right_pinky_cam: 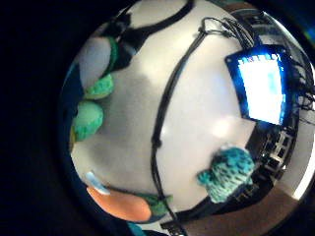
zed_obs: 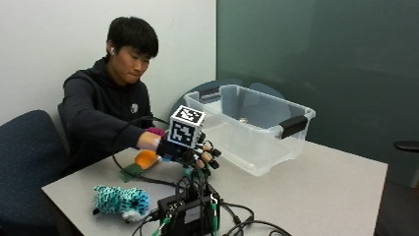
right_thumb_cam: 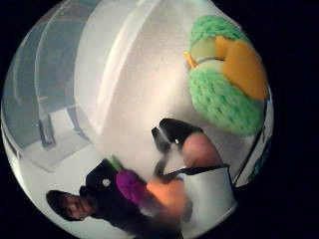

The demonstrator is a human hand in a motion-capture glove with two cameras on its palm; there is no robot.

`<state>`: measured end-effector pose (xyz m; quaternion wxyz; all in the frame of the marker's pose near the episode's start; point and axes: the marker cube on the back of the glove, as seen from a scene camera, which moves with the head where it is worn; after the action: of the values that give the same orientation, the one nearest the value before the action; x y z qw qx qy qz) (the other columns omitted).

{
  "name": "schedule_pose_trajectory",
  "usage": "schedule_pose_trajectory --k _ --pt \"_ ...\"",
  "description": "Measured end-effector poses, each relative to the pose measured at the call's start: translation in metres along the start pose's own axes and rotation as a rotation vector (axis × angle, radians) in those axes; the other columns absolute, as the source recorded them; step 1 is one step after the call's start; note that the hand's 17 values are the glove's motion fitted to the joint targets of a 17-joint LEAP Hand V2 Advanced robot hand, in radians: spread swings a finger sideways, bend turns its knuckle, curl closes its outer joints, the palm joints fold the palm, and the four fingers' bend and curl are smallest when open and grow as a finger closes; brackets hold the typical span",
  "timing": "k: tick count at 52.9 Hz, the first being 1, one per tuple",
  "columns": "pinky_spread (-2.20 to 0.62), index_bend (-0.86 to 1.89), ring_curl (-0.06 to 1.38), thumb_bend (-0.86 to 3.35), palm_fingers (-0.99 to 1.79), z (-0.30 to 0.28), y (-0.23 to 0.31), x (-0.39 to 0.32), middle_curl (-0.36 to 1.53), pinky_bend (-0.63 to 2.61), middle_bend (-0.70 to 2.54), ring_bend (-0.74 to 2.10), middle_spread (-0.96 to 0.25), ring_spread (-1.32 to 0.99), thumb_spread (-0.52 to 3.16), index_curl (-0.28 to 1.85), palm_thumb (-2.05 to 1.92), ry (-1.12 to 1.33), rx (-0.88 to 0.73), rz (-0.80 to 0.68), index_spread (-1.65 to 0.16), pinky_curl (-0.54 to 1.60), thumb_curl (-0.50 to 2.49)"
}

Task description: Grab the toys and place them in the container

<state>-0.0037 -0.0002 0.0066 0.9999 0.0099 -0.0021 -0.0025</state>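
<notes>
Tabletop cables [zed_obs: 196, 206] and teal toy [zed_obs: 121, 199] flank the right hand [zed_obs: 190, 152], fingers gripping a green toy [right_thumb_cam: 227, 94].

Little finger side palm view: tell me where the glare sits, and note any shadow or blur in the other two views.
Little finger side palm view: the lit screen is washed out to white. Thumb side palm view: a pale sheen runs along the container, and the purple toy is smeared. Outside view: light is even, with only faint shadow under the teal toy.
</notes>
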Motion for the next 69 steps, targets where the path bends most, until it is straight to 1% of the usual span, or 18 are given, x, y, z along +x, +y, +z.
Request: schedule_pose_trajectory --k 3,8,16,20,25,30,32,35,39,46,50,52,53,55,58,61,63,69 --pt "-0.07 -0.08 0.10 0.11 0.28 0.007 -0.001 -0.003 0.02 0.84 0.15 0.54 -0.02 -0.08 0.54 -0.04 0.18 -0.001 0.029 0.000 -0.15 0.20 0.06" --pt "-0.18 -0.06 0.18 0.16 0.44 0.015 -0.004 -0.005 0.08 0.99 0.29 0.78 -0.06 -0.19 0.85 -0.04 0.23 -0.021 0.139 0.002 -0.21 0.28 0.09" --pt "-0.31 -0.01 0.35 0.33 0.99 -0.005 -0.003 -0.014 0.20 1.22 0.66 1.29 -0.14 -0.31 1.20 -0.05 0.44 -0.027 0.308 0.000 -0.17 0.39 0.19" --pt "-0.34 0.07 0.43 0.37 1.11 -0.037 0.006 -0.028 0.27 1.30 0.83 1.43 -0.16 -0.31 1.22 -0.03 0.52 -0.072 0.388 0.008 -0.16 0.44 0.24" --pt "-0.37 0.15 0.49 0.38 1.12 -0.093 0.023 -0.061 0.34 1.34 0.98 1.51 -0.17 -0.31 1.19 -0.01 0.58 -0.147 0.478 -0.001 -0.16 0.50 0.30" --pt "-0.40 0.19 0.53 0.38 1.11 -0.171 0.029 -0.076 0.39 1.36 1.07 1.56 -0.18 -0.30 1.16 0.00 0.61 -0.083 0.593 -0.015 -0.16 0.54 0.35" --pt "-0.41 0.20 0.53 0.37 1.11 -0.198 0.032 -0.098 0.41 1.37 1.10 1.57 -0.18 -0.30 1.14 0.00 0.61 -0.074 0.624 -0.067 -0.16 0.56 0.37" --pt "-0.42 0.23 0.54 0.36 1.10 -0.228 0.036 -0.139 0.43 1.38 1.13 1.58 -0.18 -0.29 1.12 0.00 0.62 -0.122 0.637 -0.193 -0.16 0.58 0.39" --pt "-0.43 0.25 0.56 0.34 1.08 -0.247 0.024 -0.174 0.46 1.38 1.16 1.60 -0.18 -0.29 1.09 0.00 0.62 -0.116 0.622 -0.267 -0.16 0.61 0.42" --pt "-0.44 0.25 0.56 0.27 0.92 -0.227 -0.015 -0.235 0.48 1.39 1.12 1.60 -0.19 -0.28 1.10 0.00 0.55 -0.115 0.418 -0.131 -0.18 0.65 0.45" --pt "-0.41 0.21 0.55 0.17 0.71 -0.215 -0.029 -0.225 0.48 1.36 1.04 1.52 -0.19 -0.29 1.22 0.02 0.37 -0.160 0.284 -0.056 -0.17 0.65 0.39" --pt "-0.39 0.14 0.54 0.07 0.41 -0.208 -0.028 -0.223 0.46 1.34 0.92 1.43 -0.19 -0.28 1.22 0.04 0.23 -0.174 0.218 -0.061 -0.16 0.63 0.35" --pt "-0.32 0.22 0.48 -0.01 -0.14 -0.206 -0.028 -0.220 0.41 1.25 0.76 1.21 -0.15 -0.25 1.18 0.08 0.10 -0.181 0.201 -0.061 -0.14 0.62 0.32" --pt "-0.24 0.29 0.46 -0.08 -0.41 -0.214 -0.029 -0.195 0.39 1.20 0.67 1.00 -0.10 -0.18 1.14 0.14 -0.01 -0.232 0.207 -0.017 -0.13 0.63 0.30" --pt "-0.16 0.26 0.35 -0.07 -0.34 -0.231 -0.025 -0.158 0.35 1.12 0.58 0.80 -0.06 -0.14 1.11 0.14 -0.06 -0.291 0.254 0.043 -0.12 0.54 0.30" --pt "-0.11 0.22 0.28 -0.07 -0.26 -0.235 -0.008 -0.150 0.32 1.06 0.50 0.70 -0.03 -0.11 1.11 0.15 -0.07 -0.271 0.308 0.001 -0.11 0.48 0.29" --pt "-0.08 0.22 0.26 -0.06 -0.20 -0.241 0.002 -0.128 0.32 1.01 0.46 0.67 -0.03 -0.09 1.11 0.17 -0.07 -0.286 0.339 0.010 -0.12 0.45 0.28" --pt "-0.03 0.19 0.23 -0.03 -0.06 -0.238 0.039 -0.055 0.32 0.90 0.45 0.65 -0.02 -0.09 1.17 0.20 -0.03 -0.240 0.436 0.170 -0.12 0.40 0.27"
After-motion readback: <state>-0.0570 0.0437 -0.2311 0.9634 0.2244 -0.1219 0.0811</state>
